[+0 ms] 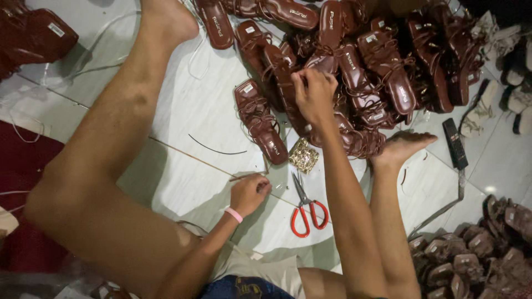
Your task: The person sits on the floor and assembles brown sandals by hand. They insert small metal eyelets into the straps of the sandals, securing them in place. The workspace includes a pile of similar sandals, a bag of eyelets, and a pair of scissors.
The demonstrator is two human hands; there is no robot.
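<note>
the right hand (pixel 315 95) reaches far out to the heap of dark red strappy sandals (pixel 360 61), its fingers pinched on a thin strap of one sandal at the near edge of the heap. the left hand (pixel 249 194) sits nearer, low on the white tiled floor (pixel 188 105), with the fingers curled shut around a thin brown stick (pixel 246 177) whose end pokes out to the left; a pink band (pixel 234 214) circles that wrist.

just right of the left hand lie red-handled scissors (pixel 306 207), blades pointing far. beyond them, touching the near end of a single sandal (pixel 260 122) that lies apart from the heap, is a small packet of gold-coloured bits (pixel 303 156). a short black thread (pixel 216 149) curves on the tile left of that sandal.

the person's bare legs frame the spot, one foot (pixel 402 145) resting by the near edge of the heap. a black remote-like bar (pixel 454 143) lies to the right, and a second pile of brown pieces (pixel 476 249) fills the near right corner. more dark red sandals (pixel 33 36) sit far left.
</note>
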